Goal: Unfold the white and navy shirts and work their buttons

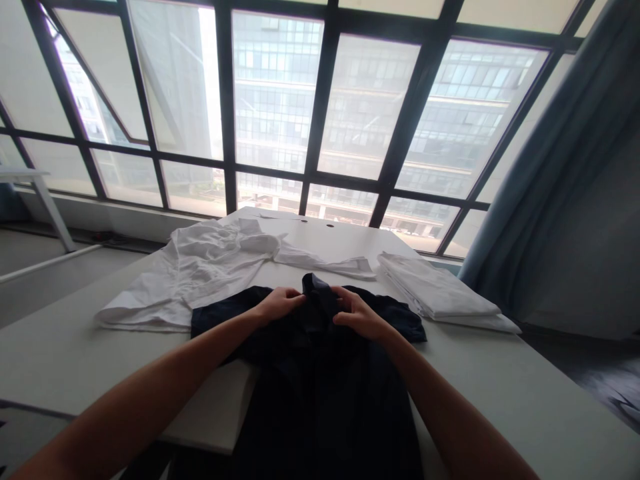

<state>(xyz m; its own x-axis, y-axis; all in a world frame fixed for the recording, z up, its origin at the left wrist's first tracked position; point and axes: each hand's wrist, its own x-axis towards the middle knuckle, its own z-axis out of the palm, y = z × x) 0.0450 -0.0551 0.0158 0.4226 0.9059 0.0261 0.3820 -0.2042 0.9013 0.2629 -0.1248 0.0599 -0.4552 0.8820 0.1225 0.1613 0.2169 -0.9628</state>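
Note:
A dark navy shirt [320,387] lies spread on the white table [60,353], its lower part hanging over the near edge. My left hand [280,305] is closed on the shirt's collar area at the left. My right hand [357,312] is closed on the same raised collar fabric at the right. The two hands sit close together near the top of the shirt.
A crumpled white shirt [200,267] lies spread at the table's left back, its sleeve reaching right. A folded stack of white garments [440,293] sits at the right. Large windows [320,100] stand behind the table and a blue curtain [560,187] hangs at right.

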